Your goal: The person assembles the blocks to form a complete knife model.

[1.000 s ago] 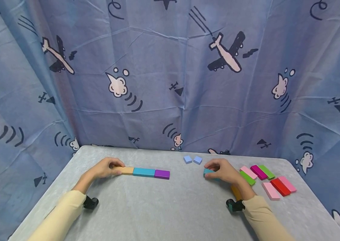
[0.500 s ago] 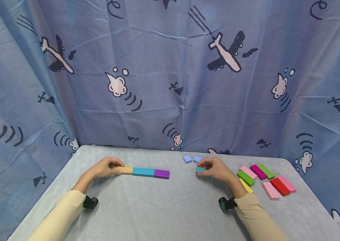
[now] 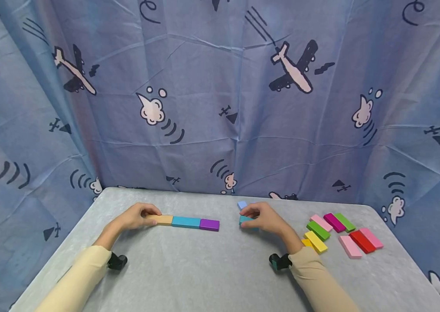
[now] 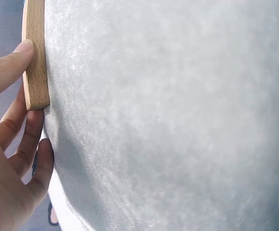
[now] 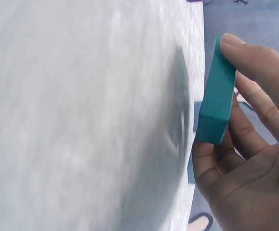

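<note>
In the head view my left hand (image 3: 135, 216) pinches the left end of a natural wood block (image 3: 164, 220). The left wrist view shows its thumb on the side of that wood block (image 4: 38, 72). Joined end to end to its right lie a blue block (image 3: 186, 222) and a purple block (image 3: 209, 225), forming a straight row. My right hand (image 3: 268, 217) holds a teal block (image 3: 246, 222) to the right of the purple one, with a gap between. Seen from the right wrist, thumb and fingers grip this teal block (image 5: 219, 91) above the table surface.
A small light blue piece (image 3: 242, 205) lies behind the right hand; a second is mostly hidden. On the right are yellow (image 3: 315, 242), green (image 3: 318, 230), pink (image 3: 350, 247), red (image 3: 362, 241) and magenta (image 3: 334, 222) blocks. A patterned curtain (image 3: 188, 95) hangs behind the table.
The right hand has moved left with the teal block, closer to the purple block, uncovering yellow blocks and covering one light blue piece. The left hand and the row have stayed put.
</note>
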The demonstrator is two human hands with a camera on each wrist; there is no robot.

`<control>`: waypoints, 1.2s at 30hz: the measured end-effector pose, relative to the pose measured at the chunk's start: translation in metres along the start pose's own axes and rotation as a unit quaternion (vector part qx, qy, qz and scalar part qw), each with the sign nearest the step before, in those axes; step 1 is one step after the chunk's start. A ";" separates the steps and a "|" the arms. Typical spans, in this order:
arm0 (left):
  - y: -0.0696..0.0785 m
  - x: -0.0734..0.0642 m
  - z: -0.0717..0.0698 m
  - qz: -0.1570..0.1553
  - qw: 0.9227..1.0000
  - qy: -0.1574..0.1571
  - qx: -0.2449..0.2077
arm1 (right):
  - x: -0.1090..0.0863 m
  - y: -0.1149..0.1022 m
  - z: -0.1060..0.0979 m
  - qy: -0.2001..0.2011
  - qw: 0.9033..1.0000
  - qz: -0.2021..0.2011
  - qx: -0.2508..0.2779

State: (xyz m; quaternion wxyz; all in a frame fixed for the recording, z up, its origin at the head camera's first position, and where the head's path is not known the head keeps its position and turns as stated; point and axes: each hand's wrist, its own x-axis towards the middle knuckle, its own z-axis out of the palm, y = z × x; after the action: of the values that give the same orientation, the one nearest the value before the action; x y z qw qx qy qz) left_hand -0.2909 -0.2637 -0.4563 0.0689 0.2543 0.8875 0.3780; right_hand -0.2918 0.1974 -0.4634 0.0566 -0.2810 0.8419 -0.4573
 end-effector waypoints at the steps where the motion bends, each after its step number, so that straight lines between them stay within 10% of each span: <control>1: 0.000 0.000 0.000 0.000 1.000 0.000 0.000 | 0.002 -0.001 0.002 -0.001 1.000 0.000 0.000; 36: -0.001 0.001 -0.001 0.003 1.000 -0.001 0.001 | 0.032 -0.020 0.047 -0.045 0.999 -0.004 0.008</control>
State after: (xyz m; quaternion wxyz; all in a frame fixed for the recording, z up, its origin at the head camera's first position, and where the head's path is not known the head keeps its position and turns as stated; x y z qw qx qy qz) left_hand -0.2921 -0.2647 -0.4569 0.0678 0.2575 0.8872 0.3769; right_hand -0.2939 0.1372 -0.4697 0.0945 -0.3045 0.8336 -0.4510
